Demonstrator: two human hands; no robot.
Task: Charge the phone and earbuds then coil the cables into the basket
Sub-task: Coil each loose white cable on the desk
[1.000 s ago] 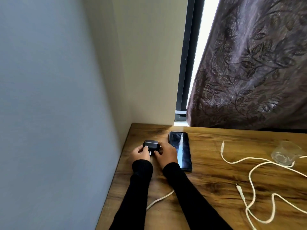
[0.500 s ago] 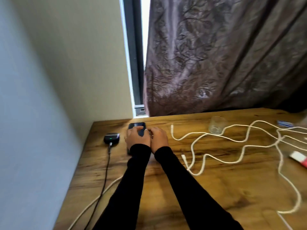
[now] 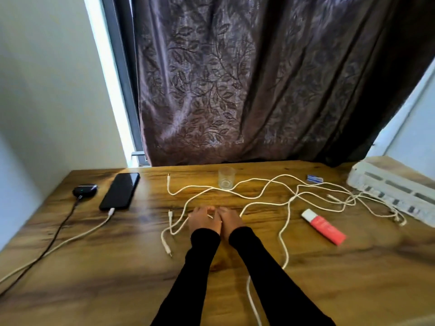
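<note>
A person in black sleeves holds both hands side by side, touching, low over the middle of a wooden desk [image 3: 235, 290]. The left hand [image 3: 204, 220] and right hand [image 3: 231, 220] have their fingers curled, and a short white tip shows between them; whether either hand actually pinches it cannot be told. Loose white cables [image 3: 259, 196] sprawl around and beyond the hands, trailing off to their right toward a white basket [image 3: 388, 187] at the desk's far right edge. Well to the left of the hands lies the phone [image 3: 120, 191], face up with a white cable [image 3: 77, 236] plugged into its near end. Just left of it sits the dark earbuds case [image 3: 84, 189], a green light glowing, on a black cable [image 3: 58, 231]. Beyond the hands stands a clear glass [image 3: 226, 177]; to their right lies a red-and-white tube [image 3: 323, 226].
</note>
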